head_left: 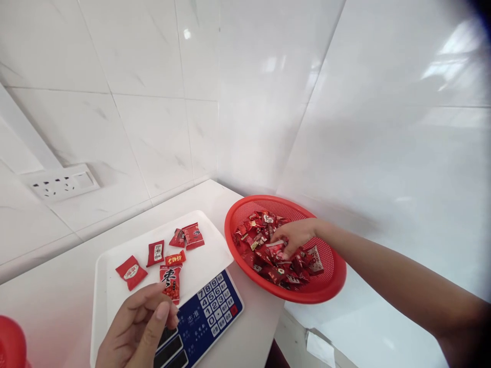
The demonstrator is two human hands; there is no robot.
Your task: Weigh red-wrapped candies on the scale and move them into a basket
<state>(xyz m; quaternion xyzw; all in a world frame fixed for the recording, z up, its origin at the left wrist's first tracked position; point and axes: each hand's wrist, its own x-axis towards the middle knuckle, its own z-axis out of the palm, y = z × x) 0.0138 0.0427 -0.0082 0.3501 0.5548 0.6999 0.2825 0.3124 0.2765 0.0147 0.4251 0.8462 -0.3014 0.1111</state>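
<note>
My right hand (297,235) reaches down into a red plastic basket (328,294) of red-wrapped candies (264,255). Its fingers are bent around a pinkish wrapped candy (275,249), and some fingertips are hidden in the pile. Low over the front of a digital scale (203,319), my left hand (140,324) is loosely curled with nothing visible in it and a gap between thumb and fingers. On the scale's white tray (111,301) lie several red candy packets, among them a larger packet (171,281) just beyond the left fingertips and one with a white oval label (131,272).
The scale and basket stand on a white table (46,296) in a tiled corner; the basket overhangs the table's right edge. A power socket (61,181) is on the left wall. A red object (11,342) shows at the lower left. White paper (320,348) lies below.
</note>
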